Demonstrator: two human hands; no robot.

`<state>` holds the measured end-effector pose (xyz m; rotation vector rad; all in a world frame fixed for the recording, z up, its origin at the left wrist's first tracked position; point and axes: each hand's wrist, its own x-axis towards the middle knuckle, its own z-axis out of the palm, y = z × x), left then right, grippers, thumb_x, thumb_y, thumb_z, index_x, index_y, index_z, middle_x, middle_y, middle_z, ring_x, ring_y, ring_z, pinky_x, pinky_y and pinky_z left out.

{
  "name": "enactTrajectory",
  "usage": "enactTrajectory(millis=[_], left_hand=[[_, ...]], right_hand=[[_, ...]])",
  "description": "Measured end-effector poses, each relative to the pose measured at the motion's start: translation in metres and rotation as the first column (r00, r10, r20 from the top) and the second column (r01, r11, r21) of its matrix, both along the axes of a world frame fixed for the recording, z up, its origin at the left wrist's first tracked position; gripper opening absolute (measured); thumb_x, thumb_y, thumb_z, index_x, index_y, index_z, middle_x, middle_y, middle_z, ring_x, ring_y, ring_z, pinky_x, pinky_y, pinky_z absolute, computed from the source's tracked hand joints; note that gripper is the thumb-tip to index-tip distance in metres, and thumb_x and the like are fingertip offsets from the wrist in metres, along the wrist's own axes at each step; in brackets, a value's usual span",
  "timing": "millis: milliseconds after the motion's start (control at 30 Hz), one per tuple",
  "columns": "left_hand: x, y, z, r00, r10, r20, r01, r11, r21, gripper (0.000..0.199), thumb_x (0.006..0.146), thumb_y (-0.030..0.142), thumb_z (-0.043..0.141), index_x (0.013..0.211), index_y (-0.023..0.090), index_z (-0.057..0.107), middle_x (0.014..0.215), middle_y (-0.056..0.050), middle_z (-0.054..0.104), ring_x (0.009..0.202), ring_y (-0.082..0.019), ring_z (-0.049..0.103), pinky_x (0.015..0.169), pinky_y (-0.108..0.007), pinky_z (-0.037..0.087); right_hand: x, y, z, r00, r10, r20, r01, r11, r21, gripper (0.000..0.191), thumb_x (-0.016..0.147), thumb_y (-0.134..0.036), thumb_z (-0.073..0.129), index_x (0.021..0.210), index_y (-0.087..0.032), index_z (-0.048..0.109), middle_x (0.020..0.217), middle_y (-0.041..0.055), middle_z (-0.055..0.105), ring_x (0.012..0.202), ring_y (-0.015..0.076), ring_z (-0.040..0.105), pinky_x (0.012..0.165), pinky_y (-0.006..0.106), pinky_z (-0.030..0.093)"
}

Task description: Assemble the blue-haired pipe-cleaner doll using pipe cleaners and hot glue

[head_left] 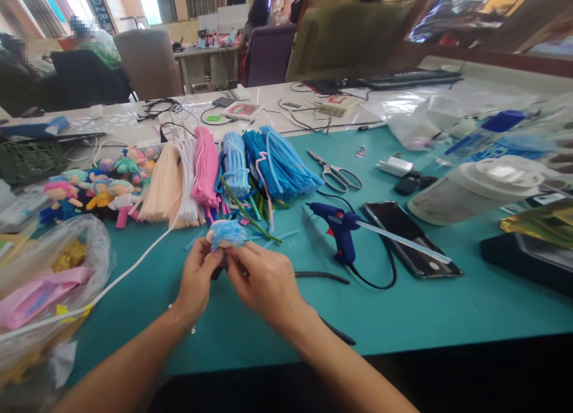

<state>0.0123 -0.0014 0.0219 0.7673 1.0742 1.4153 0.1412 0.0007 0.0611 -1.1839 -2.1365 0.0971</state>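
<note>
Over the green mat, both my hands grip a small doll [227,234] with fuzzy light-blue hair and a peach face edge on its left. My left hand [197,273] pinches the left side of it, thumb in front. With bent fingers, my right hand [264,277] holds the lower right side. The doll's lower part is mostly hidden behind my fingers; something dark shows beneath. Just beyond the doll lie loose blue and green pipe cleaners [255,213]. A dark pipe cleaner [322,276] lies to the right of my right hand.
Bundles of pipe cleaners [286,162] stand at the back, beside several finished dolls [102,189]. To the right are scissors [335,171], a blue glue gun [340,228], a phone [405,237] and a white cup [474,189]. A white cable [147,252] crosses the left side, over a plastic bag [96,252].
</note>
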Motion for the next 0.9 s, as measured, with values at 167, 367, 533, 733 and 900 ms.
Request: enactTrajectory(millis=[167, 367, 533, 733, 900], left_hand=[[0.002, 0.004, 0.000, 0.992, 0.127, 0.000, -0.127, 0.992, -0.022, 0.016, 0.069, 0.024, 0.069, 0.082, 0.020, 0.061, 0.069, 0.004, 0.063, 0.063, -0.011, 0.057, 0.063, -0.024, 0.043], [0.004, 0.004, 0.001, 0.988, 0.154, -0.004, -0.154, 0.987, -0.048, 0.012, 0.068, 0.024, 0.067, 0.079, 0.019, 0.062, 0.071, 0.004, 0.065, 0.064, -0.012, 0.058, 0.066, -0.025, 0.043], [0.002, 0.002, 0.000, 0.989, 0.146, -0.028, -0.147, 0.988, -0.043, 0.012, 0.070, 0.023, 0.066, 0.081, 0.020, 0.062, 0.068, 0.004, 0.063, 0.064, -0.012, 0.056, 0.065, -0.024, 0.043], [0.002, -0.001, -0.001, 0.996, 0.081, -0.047, -0.081, 0.997, -0.005, 0.016, 0.072, 0.024, 0.068, 0.086, 0.021, 0.062, 0.060, 0.005, 0.055, 0.061, -0.013, 0.055, 0.061, -0.024, 0.044], [0.001, -0.004, -0.004, 0.999, -0.002, -0.042, 0.002, 1.000, 0.003, 0.021, 0.070, 0.025, 0.070, 0.089, 0.021, 0.060, 0.059, 0.006, 0.053, 0.054, -0.011, 0.052, 0.057, -0.024, 0.044]], right_hand=[[0.007, -0.004, -0.007, 0.983, 0.024, -0.184, -0.032, 0.999, -0.041, 0.022, 0.089, -0.017, 0.049, 0.091, -0.017, 0.071, 0.067, 0.0028, 0.069, 0.056, 0.0130, 0.063, 0.054, 0.021, 0.044], [0.008, -0.008, -0.016, 0.982, 0.015, -0.190, -0.017, 1.000, -0.007, 0.021, 0.089, -0.018, 0.049, 0.092, -0.016, 0.070, 0.069, 0.0036, 0.072, 0.053, 0.0129, 0.064, 0.053, 0.022, 0.045], [0.000, -0.006, -0.018, 0.978, -0.009, -0.209, 0.008, 1.000, -0.005, 0.018, 0.089, -0.020, 0.052, 0.086, -0.017, 0.069, 0.062, 0.0018, 0.070, 0.050, 0.0128, 0.063, 0.053, 0.021, 0.044], [-0.005, -0.002, -0.024, 0.971, -0.096, -0.218, 0.091, 0.995, -0.032, 0.017, 0.086, -0.020, 0.055, 0.075, -0.019, 0.068, 0.053, -0.0018, 0.065, 0.044, 0.0109, 0.059, 0.049, 0.020, 0.040], [-0.006, -0.001, -0.026, 0.962, -0.117, -0.245, 0.117, 0.993, -0.011, 0.018, 0.083, -0.019, 0.055, 0.068, -0.020, 0.065, 0.050, -0.0028, 0.063, 0.041, 0.0095, 0.056, 0.047, 0.019, 0.038]])
